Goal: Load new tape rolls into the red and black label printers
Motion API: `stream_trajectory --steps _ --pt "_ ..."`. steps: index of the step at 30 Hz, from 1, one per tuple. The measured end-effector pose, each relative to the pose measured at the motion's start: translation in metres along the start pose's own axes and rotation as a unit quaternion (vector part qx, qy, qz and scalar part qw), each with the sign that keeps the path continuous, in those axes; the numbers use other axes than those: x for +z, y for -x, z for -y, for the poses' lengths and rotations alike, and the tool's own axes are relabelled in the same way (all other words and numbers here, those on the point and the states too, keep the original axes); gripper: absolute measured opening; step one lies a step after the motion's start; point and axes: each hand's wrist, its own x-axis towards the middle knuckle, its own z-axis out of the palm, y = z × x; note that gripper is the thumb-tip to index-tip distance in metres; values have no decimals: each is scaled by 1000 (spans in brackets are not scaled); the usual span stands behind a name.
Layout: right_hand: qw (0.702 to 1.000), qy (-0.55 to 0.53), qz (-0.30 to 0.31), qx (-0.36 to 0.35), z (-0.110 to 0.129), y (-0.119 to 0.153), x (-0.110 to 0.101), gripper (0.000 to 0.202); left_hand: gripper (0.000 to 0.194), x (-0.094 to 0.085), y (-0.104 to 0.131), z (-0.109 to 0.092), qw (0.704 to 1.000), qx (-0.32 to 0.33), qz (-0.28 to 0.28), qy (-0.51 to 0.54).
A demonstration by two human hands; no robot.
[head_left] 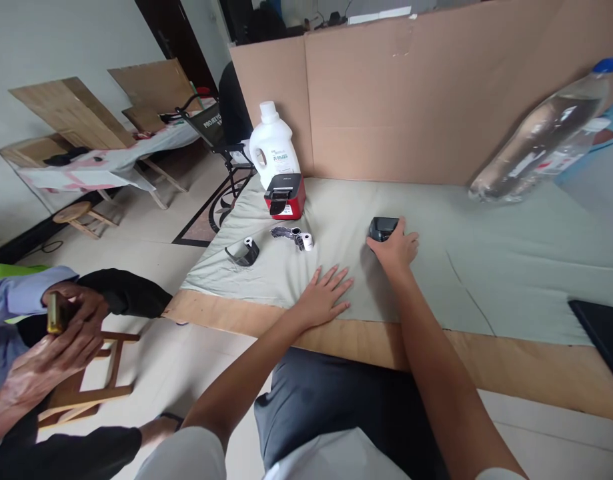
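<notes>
My right hand (397,248) closes around a small black box (383,229), thumb on its near left side, fingers along its right; I cannot tell whether it touches the cloth (451,227) on the tabletop. The box is around the middle of the tabletop's length, well in from the near edge. My left hand (323,298) lies palm down with fingers spread wide, holding nothing, just inside the near edge's bare wood (346,337). Toward the tabletop's left edge sit a black roll (246,253) with a loose curling end and a white roll (307,241) with dark film (282,232) beside it. By the far left corner, a red and black machine (293,193) stands in front of a white jug (273,143). A large bottle (541,137) is near the far edge, toward the right.
</notes>
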Motion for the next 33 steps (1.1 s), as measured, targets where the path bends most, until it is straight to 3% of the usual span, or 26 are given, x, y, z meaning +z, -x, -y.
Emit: stream_trajectory --steps 13,18,22,25,28,31,33 --pt "1000 14 -12 24 -2 12 2 106 63 4 -1 2 1000 1 -26 0" --pt "996 40 84 3 -5 15 -24 120 63 2 2 2 1000 -2 -19 18" --pt "988 34 141 -51 -29 2 -49 122 54 -15 -2 -1 997 -10 -43 64" --pt "983 -37 138 -116 -57 -15 -46 119 42 -35 -34 -3 983 -62 -93 145" --pt "955 -206 143 -157 -79 -26 -27 95 43 -48 -96 0 959 -125 -122 223" --pt "924 -328 121 -155 -91 -29 -9 75 50 -49 -156 3 950 -157 -104 249" --pt "917 -356 97 -152 -95 -30 -4 73 46 -43 -178 2 947 -152 -92 267"
